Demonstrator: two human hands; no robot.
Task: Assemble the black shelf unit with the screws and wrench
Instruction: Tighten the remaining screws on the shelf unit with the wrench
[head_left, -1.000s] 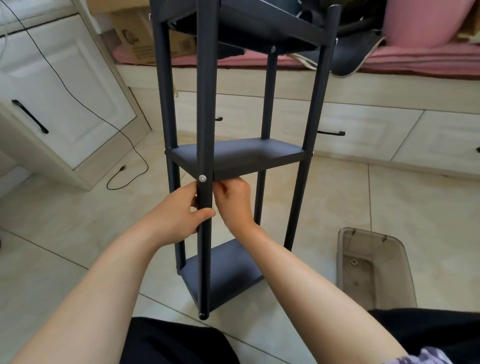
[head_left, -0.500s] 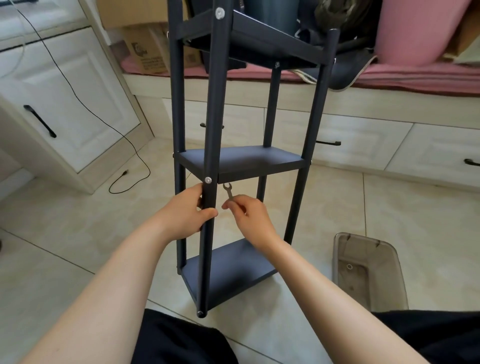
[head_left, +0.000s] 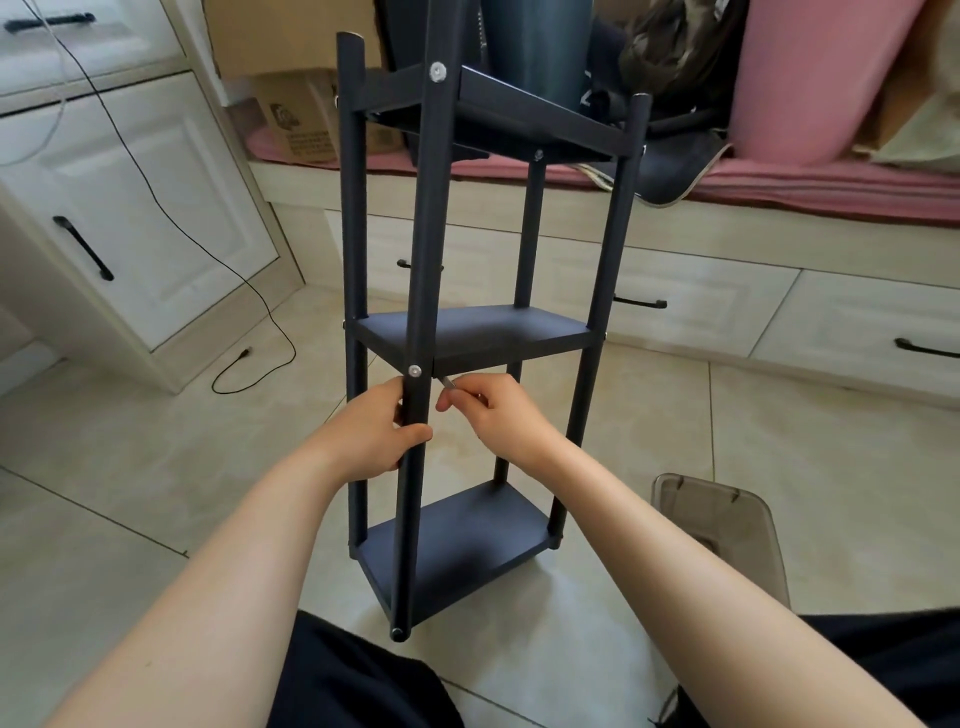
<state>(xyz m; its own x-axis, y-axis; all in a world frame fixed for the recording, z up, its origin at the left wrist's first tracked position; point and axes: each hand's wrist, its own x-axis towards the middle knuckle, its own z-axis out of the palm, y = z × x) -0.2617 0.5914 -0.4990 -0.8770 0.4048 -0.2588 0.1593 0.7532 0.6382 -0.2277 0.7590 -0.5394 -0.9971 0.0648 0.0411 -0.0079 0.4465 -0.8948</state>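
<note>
Wrench (head_left: 448, 383) pinched in right hand (head_left: 493, 415) fingers, beside shelf post (head_left: 423, 291).

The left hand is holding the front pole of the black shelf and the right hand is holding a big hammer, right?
Not quite. The left hand does grip the front pole of the black shelf, but the right hand pinches a small metal wrench, not a hammer. The head view shows its tip just below the middle shelf, beside the screw.
</note>
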